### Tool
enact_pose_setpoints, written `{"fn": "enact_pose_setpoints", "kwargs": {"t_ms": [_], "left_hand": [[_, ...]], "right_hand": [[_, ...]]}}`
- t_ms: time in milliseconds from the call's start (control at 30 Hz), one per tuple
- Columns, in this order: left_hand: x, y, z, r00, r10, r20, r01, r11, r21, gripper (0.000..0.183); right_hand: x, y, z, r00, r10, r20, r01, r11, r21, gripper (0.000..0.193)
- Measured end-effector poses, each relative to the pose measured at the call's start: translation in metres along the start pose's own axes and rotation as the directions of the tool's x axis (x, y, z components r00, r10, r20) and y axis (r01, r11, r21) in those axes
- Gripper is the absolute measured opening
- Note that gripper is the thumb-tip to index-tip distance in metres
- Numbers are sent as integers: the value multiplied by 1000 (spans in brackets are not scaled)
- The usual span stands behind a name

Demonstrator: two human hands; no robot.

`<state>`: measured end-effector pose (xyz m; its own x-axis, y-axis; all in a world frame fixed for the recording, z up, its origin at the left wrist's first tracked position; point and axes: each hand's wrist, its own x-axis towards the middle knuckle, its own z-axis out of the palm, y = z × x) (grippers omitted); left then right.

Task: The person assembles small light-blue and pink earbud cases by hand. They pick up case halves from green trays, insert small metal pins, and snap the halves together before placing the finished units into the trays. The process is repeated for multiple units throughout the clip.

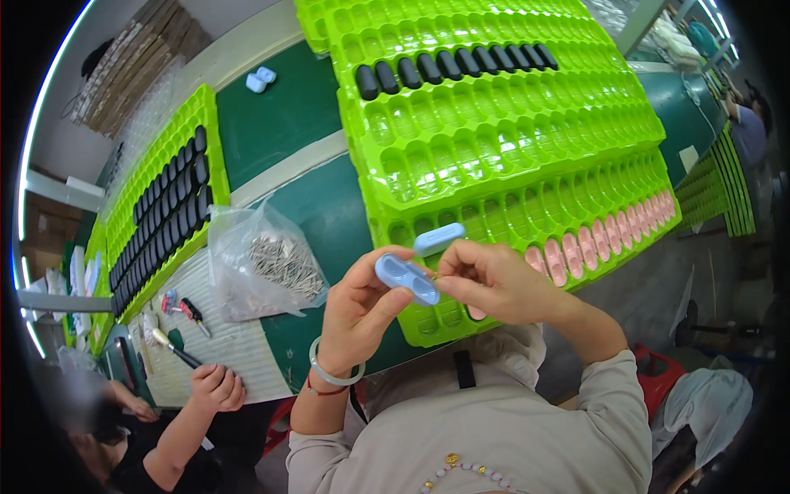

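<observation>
My left hand (359,305) is closed round a light blue case half (405,278) that has two rounded hollows. It holds the piece tilted above the near edge of a green moulded tray. At the right end of the piece, my right hand (498,282) is pinched. What sits between its fingertips is too small to make out. Just beyond my hands, an oblong light blue piece (439,238) lies on the tray. Several pink case parts (594,244) fill a row of the lower green tray (428,326), to the right of my right hand.
A clear bag of metal pins (284,265) lies left of my hands. Upper green trays (444,165) carry a row of black cases (451,64). Another tray (207,107) holds more black pieces. Blue parts (261,79) lie far back. Lower left, a co-worker's hand (217,387) grips a dark-handled tool.
</observation>
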<state>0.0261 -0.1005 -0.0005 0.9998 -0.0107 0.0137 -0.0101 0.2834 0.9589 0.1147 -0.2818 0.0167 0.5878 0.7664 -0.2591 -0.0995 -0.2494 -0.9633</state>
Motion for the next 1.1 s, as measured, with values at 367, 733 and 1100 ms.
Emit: {"fn": "enact_pose_setpoints", "kwargs": {"t_ms": [367, 733, 1100], "left_hand": [[-1, 3, -2, 970, -243, 33, 242, 931, -274, 36], [-3, -6, -7, 982, -113, 150, 164, 903, -396, 46], [4, 3, -2, 970, -191, 151, 235, 900, -367, 43]], "right_hand": [[3, -10, -2, 907, -416, -60, 394, 891, -225, 20], [11, 2, -2, 860, -510, -26, 481, 826, -294, 27], [10, -3, -14, 868, -496, 24, 481, 828, -288, 25]]}}
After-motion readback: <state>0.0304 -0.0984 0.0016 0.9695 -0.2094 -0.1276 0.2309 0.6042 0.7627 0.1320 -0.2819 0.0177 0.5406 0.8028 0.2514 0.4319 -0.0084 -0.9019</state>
